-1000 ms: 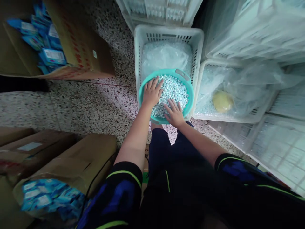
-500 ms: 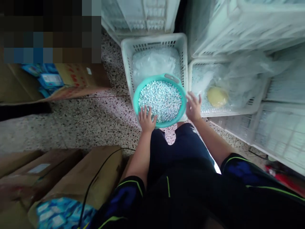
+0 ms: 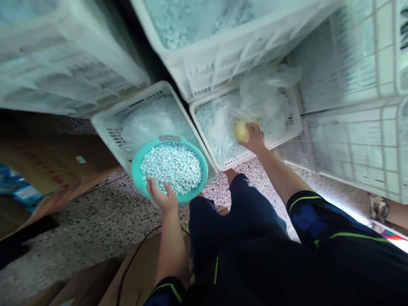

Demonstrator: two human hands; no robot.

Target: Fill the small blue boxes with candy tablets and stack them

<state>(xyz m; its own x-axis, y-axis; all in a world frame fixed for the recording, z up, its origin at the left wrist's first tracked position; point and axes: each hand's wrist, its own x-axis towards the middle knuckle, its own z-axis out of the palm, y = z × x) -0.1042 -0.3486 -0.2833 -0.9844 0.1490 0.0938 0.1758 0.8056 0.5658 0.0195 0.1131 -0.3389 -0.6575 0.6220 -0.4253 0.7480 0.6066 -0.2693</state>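
A turquoise basin (image 3: 137, 169) full of small pale pellets (image 3: 174, 165) rests on the front part of a white crate. At the basin's near left edge is my left hand (image 3: 164, 197), open, with its thumb apart from its fingers, which reach over the pellets. My right hand (image 3: 254, 137) is in the crate to the right, its fingers closed over the right side of a yellow rounded thing (image 3: 241, 131). The hand covers part of that thing, and its exact kind cannot be made out. Clear plastic film (image 3: 219, 123) lies beside it on more pale pellets.
White crates (image 3: 204, 68) are stacked behind and at the right (image 3: 350, 148). The crate under the basin (image 3: 111, 140) holds plastic-covered pellets. Cardboard boxes stand at the left (image 3: 63, 157) and bottom left (image 3: 149, 255), on a speckled floor (image 3: 105, 216).
The view has swung to the right. My right hand has left the space by the basin's right rim and reached onto the yellow thing. My left hand stays at the basin's near left edge.
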